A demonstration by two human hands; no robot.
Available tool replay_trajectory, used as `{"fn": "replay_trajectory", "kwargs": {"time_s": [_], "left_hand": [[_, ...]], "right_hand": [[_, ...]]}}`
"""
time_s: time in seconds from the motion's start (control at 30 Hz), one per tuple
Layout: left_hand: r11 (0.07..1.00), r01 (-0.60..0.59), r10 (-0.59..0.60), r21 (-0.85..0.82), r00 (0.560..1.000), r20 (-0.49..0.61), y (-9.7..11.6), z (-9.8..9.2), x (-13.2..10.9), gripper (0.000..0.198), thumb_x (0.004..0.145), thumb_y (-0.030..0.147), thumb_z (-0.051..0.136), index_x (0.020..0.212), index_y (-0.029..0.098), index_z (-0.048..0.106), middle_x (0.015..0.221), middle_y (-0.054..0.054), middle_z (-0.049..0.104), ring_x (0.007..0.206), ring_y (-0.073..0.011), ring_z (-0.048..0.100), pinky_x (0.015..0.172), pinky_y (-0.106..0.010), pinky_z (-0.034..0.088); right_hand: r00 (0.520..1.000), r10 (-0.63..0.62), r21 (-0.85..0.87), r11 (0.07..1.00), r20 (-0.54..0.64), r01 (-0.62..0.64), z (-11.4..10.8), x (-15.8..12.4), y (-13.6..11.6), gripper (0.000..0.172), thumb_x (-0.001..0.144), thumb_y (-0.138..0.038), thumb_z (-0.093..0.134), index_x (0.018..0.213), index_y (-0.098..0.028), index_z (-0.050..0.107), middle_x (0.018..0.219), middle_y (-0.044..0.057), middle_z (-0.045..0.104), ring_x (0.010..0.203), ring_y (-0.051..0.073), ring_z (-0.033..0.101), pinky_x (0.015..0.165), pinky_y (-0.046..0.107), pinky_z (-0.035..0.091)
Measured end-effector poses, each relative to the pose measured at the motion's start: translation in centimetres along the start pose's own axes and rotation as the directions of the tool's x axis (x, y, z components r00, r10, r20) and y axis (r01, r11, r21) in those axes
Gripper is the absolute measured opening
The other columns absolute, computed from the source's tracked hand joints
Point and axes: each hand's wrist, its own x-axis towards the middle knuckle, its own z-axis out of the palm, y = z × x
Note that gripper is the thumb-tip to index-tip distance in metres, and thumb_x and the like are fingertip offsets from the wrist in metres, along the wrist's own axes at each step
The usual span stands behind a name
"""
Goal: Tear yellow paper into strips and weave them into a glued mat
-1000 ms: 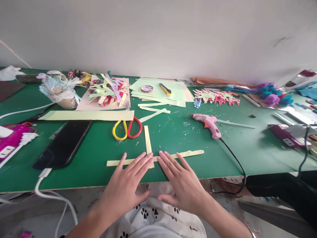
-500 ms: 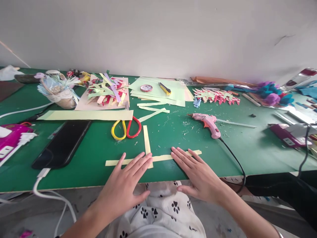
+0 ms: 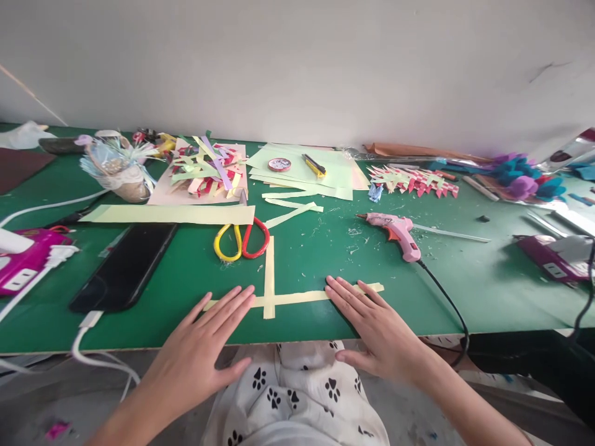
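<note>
A long pale-yellow paper strip [image 3: 297, 298] lies crosswise near the table's front edge. Crossing it left of its middle is a shorter yellow paper strip [image 3: 269, 266], which points away from me. My left hand [image 3: 199, 341] rests flat, fingers stretched, over the long strip's left part. Over its right part my right hand [image 3: 372, 328] lies the same way, fingers out and nothing gripped. Beyond the short strip, scissors [image 3: 255, 238] with one yellow and one red handle lie partly under a wide pale-green paper strip [image 3: 171, 214].
A pink glue gun [image 3: 395, 230] with its cord lies to the right. On the left are a black phone [image 3: 125, 266] and a magenta power strip [image 3: 23, 263]. Farther back are paper sheets [image 3: 297, 176], a yellow-black cutter [image 3: 314, 166] and a pile of paper scraps [image 3: 207, 167].
My left hand has slid left along the long strip, uncovering the crossing. The short strip's near end has shifted left, so it stands straighter. My right hand stays on the long strip.
</note>
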Motion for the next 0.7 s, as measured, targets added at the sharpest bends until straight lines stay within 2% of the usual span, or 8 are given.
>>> {"fn": "replay_trajectory", "kwargs": {"time_s": [0.23,0.47,0.6,0.7], "left_hand": [[0.995,0.087,-0.085,0.046,0.996,-0.032,-2.0,0.2,-3.1,0.074,0.082,0.048,0.045,0.143,0.028,0.010,0.142,0.000,0.034,0.126,-0.0246,0.039,0.109,-0.041,0.018],[0.992,0.113,-0.111,0.056,0.992,-0.054,-1.9,0.5,-3.5,0.073,0.082,0.047,0.044,0.143,0.028,0.010,0.142,0.000,0.034,0.125,-0.0254,0.040,0.110,-0.043,0.015],[0.992,0.113,-0.109,0.053,0.991,-0.073,-2.0,0.7,-3.5,0.072,0.082,0.045,0.045,0.143,0.028,0.010,0.142,0.000,0.035,0.125,-0.0253,0.041,0.110,-0.044,0.014],[0.992,0.116,-0.112,0.041,0.989,-0.095,-1.9,0.9,-3.6,0.073,0.081,0.045,0.046,0.143,0.029,0.011,0.141,-0.001,0.037,0.124,-0.0264,0.041,0.109,-0.045,0.016]], "right_hand": [[1.000,-0.005,0.001,1.000,-0.018,0.005,0.2,0.0,0.0,0.084,0.083,-0.060,0.034,0.144,-0.013,0.001,0.148,0.009,0.015,0.136,0.024,0.017,0.109,0.045,0.019],[0.999,0.005,-0.005,1.000,-0.032,-0.006,0.0,-0.3,-0.1,0.084,0.083,-0.060,0.034,0.144,-0.012,0.002,0.148,0.010,0.017,0.136,0.024,0.019,0.109,0.047,0.016],[0.994,0.039,-0.014,0.999,-0.105,-0.041,-0.4,1.3,-2.5,0.083,0.084,-0.062,0.027,0.144,-0.010,0.004,0.148,0.011,0.015,0.136,0.027,0.014,0.109,0.055,0.005],[0.992,-0.062,0.033,0.997,-0.107,0.066,-0.7,4.1,-5.7,0.078,0.084,-0.063,0.022,0.144,-0.013,0.010,0.149,0.004,0.011,0.138,0.021,0.009,0.112,0.046,0.006]]}}
